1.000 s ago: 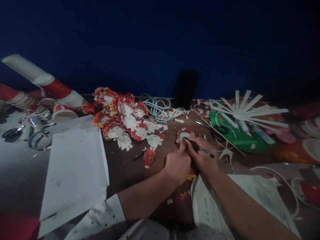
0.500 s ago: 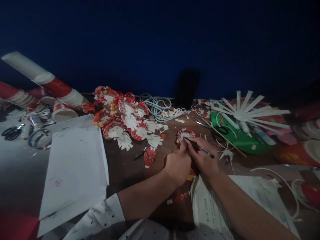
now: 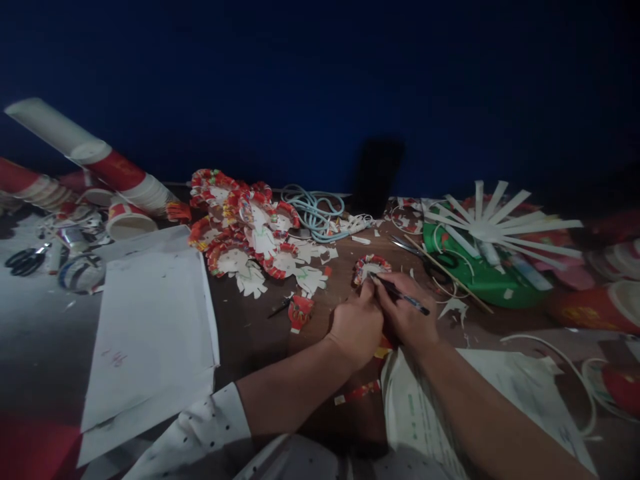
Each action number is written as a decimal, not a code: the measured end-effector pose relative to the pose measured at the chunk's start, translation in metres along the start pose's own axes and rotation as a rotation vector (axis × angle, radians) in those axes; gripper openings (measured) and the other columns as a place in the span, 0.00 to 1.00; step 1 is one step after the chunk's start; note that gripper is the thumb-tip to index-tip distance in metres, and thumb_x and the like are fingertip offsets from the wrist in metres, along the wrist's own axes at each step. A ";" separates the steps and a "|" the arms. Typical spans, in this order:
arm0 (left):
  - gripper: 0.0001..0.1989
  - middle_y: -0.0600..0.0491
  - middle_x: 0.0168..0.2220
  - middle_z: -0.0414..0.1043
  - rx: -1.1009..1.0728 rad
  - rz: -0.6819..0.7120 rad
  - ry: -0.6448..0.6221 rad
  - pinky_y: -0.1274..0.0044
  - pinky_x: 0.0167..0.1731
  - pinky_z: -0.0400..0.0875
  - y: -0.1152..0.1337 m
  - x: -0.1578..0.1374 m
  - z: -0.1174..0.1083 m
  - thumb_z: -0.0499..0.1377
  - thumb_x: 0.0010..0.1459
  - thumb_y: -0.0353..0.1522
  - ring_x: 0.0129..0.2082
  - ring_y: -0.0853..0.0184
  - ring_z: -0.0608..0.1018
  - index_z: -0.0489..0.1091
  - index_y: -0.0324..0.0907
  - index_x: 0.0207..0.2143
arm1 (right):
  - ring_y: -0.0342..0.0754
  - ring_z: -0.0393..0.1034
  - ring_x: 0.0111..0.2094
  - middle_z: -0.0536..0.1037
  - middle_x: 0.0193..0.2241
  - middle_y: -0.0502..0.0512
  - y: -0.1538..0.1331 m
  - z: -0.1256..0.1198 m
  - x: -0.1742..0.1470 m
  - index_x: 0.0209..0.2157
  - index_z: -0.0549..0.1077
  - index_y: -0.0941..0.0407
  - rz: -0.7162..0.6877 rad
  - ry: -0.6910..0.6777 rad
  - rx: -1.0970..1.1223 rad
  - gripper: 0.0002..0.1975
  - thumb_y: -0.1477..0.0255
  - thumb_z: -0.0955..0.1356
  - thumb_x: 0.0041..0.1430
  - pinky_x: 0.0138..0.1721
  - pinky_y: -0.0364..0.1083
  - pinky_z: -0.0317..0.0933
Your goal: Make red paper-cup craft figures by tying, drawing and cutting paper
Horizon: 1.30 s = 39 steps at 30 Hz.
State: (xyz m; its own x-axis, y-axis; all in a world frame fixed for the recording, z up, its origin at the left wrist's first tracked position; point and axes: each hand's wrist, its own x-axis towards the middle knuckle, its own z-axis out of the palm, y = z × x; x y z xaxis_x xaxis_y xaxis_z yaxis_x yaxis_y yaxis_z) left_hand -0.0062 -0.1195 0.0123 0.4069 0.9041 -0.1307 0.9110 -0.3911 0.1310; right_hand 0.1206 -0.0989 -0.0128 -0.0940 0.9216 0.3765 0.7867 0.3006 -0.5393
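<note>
My right hand [image 3: 410,307] is closed around a dark pen [image 3: 411,302], its tip down at a small ring-shaped paper craft [image 3: 364,265] with a red-and-white patterned rim and a white centre. My left hand [image 3: 357,327] is curled, its fingers pressed against the near edge of that craft beside the pen tip. Both hands partly cover the craft's near side. Left of them lies a pile of similar red-rimmed paper crafts [image 3: 260,227] with white hand-shaped cutouts. A small red paper piece [image 3: 301,311] rests nearer to my left wrist.
White sheets [image 3: 155,333] lie at left, below stacked paper cups [image 3: 120,167] and black-handled scissors [image 3: 27,260]. Coiled blue cord [image 3: 320,217] sits at the back. At right are scissors [image 3: 440,270], a thin stick [image 3: 450,275], a green tray [image 3: 500,290] and a white strip fan [image 3: 487,230].
The view has shifted very slightly. My hands, the pen and the ring-shaped craft stay almost in the same place.
</note>
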 end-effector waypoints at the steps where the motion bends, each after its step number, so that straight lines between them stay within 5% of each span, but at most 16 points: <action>1: 0.22 0.39 0.59 0.57 0.001 -0.001 -0.003 0.79 0.31 0.73 0.000 0.000 0.000 0.49 0.60 0.27 0.40 0.66 0.76 0.62 0.35 0.57 | 0.48 0.72 0.41 0.78 0.38 0.52 0.000 0.000 0.000 0.40 0.73 0.52 0.002 -0.001 0.001 0.10 0.65 0.64 0.61 0.43 0.46 0.64; 39: 0.23 0.38 0.58 0.57 -0.009 0.005 -0.008 0.78 0.30 0.74 0.000 0.000 -0.002 0.49 0.61 0.28 0.38 0.66 0.76 0.59 0.35 0.59 | 0.48 0.72 0.39 0.78 0.36 0.53 -0.003 -0.003 0.002 0.39 0.73 0.52 0.020 -0.026 -0.068 0.11 0.63 0.63 0.62 0.39 0.46 0.64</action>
State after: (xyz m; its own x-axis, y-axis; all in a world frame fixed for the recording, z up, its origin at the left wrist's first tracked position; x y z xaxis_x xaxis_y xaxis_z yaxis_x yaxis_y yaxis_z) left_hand -0.0060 -0.1188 0.0146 0.4120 0.9007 -0.1380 0.9083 -0.3940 0.1402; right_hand 0.1195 -0.0987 -0.0085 -0.0931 0.9336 0.3460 0.8280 0.2656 -0.4938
